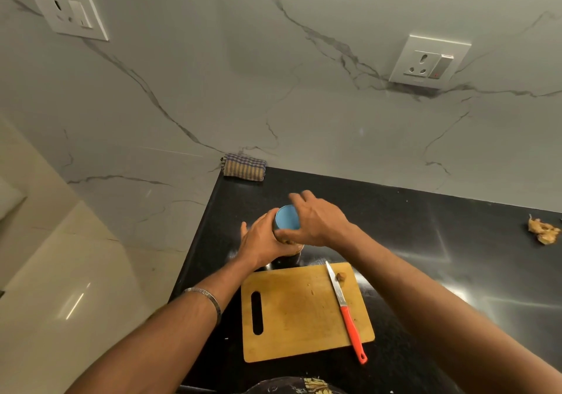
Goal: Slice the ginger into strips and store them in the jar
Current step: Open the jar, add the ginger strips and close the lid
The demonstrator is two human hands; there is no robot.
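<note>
A jar (292, 249) with a blue lid (286, 217) stands on the black counter just beyond the wooden cutting board (299, 311). My left hand (264, 240) grips the jar's body from the left. My right hand (316, 219) curls over the blue lid from the right, thumb at the lid's lower edge. Most of the jar is hidden by both hands. A red-handled knife (345, 308) lies along the board's right side, with a small ginger piece (341, 278) beside its blade. A lump of whole ginger (542, 229) lies on the counter at the far right.
A folded checked cloth (243, 167) sits at the counter's back left corner against the marble wall. The black counter (425, 241) ends in a left edge near my left forearm, with pale floor below. Two wall sockets (428, 60) are above.
</note>
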